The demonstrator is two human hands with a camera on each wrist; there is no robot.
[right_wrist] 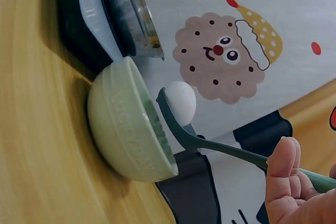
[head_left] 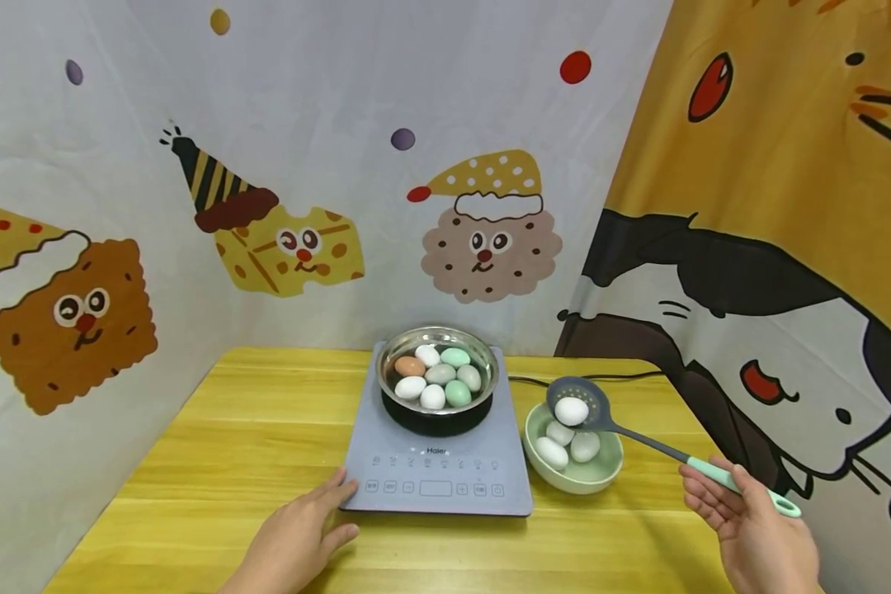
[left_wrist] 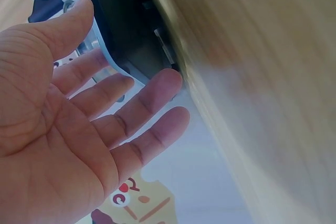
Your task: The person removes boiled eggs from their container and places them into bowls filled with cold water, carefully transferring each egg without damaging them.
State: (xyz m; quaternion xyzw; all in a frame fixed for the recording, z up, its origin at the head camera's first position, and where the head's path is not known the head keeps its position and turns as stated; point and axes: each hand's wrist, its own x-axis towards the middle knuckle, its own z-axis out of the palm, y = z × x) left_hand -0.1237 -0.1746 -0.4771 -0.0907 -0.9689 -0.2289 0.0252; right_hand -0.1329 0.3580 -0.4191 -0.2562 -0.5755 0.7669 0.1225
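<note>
My right hand [head_left: 759, 520] holds the mint-green handle of a grey slotted ladle [head_left: 642, 439], thumb across the top. One white egg [head_left: 571, 410] rests in the ladle's head, above the rim of a green bowl [head_left: 607, 482]; the right wrist view shows a gap between ladle and bowl. Three pale eggs [head_left: 553, 453] lie in that bowl. At the near left corner of the induction cooker [head_left: 436, 470], my left hand [head_left: 297, 530] rests with spread, relaxed fingers touching its edge. A steel pan [head_left: 388, 388] on the cooker contains several white, green, grey and brown eggs [head_left: 440, 375].
The cooker and bowl stand side by side on a yellow wooden table [head_left: 215, 462]. A black cord [head_left: 624, 377] runs rightward along the back. Cartoon-printed cloth [head_left: 304, 99] hangs behind and beside the table.
</note>
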